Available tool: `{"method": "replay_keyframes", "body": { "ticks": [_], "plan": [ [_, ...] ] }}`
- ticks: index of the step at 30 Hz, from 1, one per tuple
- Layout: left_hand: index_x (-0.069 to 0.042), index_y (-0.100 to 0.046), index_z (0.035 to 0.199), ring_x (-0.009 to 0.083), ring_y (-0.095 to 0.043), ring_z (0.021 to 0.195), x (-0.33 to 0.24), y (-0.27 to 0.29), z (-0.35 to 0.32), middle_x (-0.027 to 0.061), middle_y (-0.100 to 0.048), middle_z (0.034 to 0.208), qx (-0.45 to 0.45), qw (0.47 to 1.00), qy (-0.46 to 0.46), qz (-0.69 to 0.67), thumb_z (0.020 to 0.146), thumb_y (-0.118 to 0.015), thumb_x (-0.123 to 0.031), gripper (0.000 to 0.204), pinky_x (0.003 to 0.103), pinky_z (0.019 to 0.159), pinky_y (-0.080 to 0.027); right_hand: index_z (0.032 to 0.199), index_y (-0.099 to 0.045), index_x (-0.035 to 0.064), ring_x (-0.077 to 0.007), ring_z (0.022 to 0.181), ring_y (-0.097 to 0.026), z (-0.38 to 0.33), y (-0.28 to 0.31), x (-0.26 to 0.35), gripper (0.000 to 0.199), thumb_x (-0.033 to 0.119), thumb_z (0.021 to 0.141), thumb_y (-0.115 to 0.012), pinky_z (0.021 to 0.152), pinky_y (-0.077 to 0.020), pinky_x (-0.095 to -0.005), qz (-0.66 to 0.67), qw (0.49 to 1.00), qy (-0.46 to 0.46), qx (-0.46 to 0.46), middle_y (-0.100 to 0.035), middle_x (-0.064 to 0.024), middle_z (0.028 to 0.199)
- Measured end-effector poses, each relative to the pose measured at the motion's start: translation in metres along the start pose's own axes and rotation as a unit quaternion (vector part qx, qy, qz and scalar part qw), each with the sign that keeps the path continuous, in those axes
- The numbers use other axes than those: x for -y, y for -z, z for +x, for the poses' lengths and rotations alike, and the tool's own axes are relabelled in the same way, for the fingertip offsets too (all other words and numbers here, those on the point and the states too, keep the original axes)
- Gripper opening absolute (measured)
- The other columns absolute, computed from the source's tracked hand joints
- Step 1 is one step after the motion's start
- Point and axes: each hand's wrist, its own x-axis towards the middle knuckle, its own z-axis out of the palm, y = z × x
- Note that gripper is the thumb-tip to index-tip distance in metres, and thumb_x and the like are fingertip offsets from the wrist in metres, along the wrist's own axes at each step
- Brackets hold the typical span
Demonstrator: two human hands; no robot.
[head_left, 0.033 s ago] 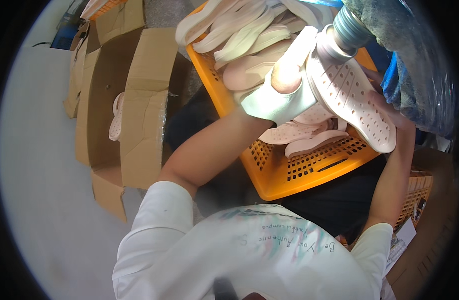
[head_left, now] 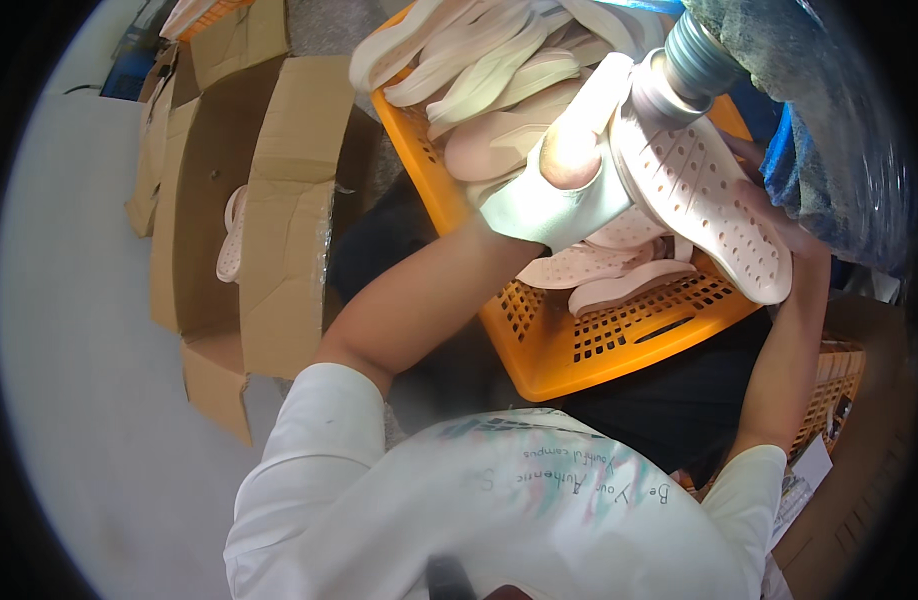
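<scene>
My left hand (head_left: 569, 170), in a white hand wrap with an opening over the knuckles, grips a pale pink perforated shoe sole (head_left: 704, 200). The sole is pressed up against a grey metal cylinder (head_left: 694, 55) of a machine at the top. My right hand (head_left: 774, 205) holds the sole's far edge from behind and is mostly hidden by it. Below both hands stands an orange plastic crate (head_left: 579, 350) filled with several cream and pink soles (head_left: 489, 70).
An open cardboard box (head_left: 279, 200) stands on the grey floor at the left, with a pink sole (head_left: 231, 235) inside. A blue plastic-covered machine part (head_left: 849, 130) fills the upper right. A second orange basket (head_left: 834, 385) sits at the lower right.
</scene>
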Motion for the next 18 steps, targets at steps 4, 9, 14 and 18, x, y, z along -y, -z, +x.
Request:
{"method": "replay_keyframes", "body": {
  "ticks": [4, 9, 14, 18],
  "plan": [
    [0.003, -0.040, 0.142, 0.0357, -0.058, 0.119, 0.002, -0.004, -0.002, 0.0231, -0.055, 0.130, 0.058, 0.997, -0.030, 0.034, 0.105, -0.041, -0.044, 0.060, 0.048, 0.105, -0.047, 0.146, -0.046, -0.0013, -0.0185, 0.116, -0.059, 0.002, 0.000, 0.002, 0.061, 0.012, 0.089, -0.065, 0.102, -0.0444, -0.0327, -0.022, 1.000, -0.012, -0.005, -0.061, -0.0155, 0.131],
    [0.002, -0.041, 0.138, 0.0338, -0.059, 0.117, 0.000, 0.004, 0.000, 0.0222, -0.055, 0.129, 0.032, 0.997, -0.033, 0.057, 0.105, -0.043, -0.043, 0.056, 0.049, 0.104, -0.048, 0.145, -0.048, -0.0014, -0.0186, 0.114, -0.060, -0.006, -0.015, -0.007, 0.058, 0.008, 0.089, -0.062, 0.101, -0.0442, -0.0324, 0.007, 0.995, -0.096, 0.016, -0.061, -0.0150, 0.130],
    [0.001, -0.042, 0.138, 0.0330, -0.059, 0.117, 0.002, 0.017, 0.005, 0.0224, -0.055, 0.128, 0.046, 0.997, -0.021, 0.057, 0.105, -0.043, -0.042, 0.054, 0.048, 0.104, -0.049, 0.146, -0.045, -0.0024, -0.0190, 0.118, -0.058, -0.018, -0.027, -0.012, 0.056, 0.004, 0.091, -0.057, 0.104, -0.0416, -0.0322, 0.109, 0.976, -0.185, -0.021, -0.060, -0.0154, 0.133],
    [0.001, -0.041, 0.138, 0.0325, -0.059, 0.116, 0.007, 0.023, 0.007, 0.0227, -0.055, 0.127, 0.037, 0.997, -0.007, 0.067, 0.105, -0.043, -0.040, 0.053, 0.048, 0.104, -0.049, 0.117, -0.065, -0.0010, -0.0154, 0.094, -0.064, -0.022, -0.017, 0.004, 0.034, 0.018, 0.090, -0.069, 0.088, -0.0481, -0.0291, 0.003, 0.999, -0.008, -0.043, -0.069, -0.0103, 0.110]
  ]
}}
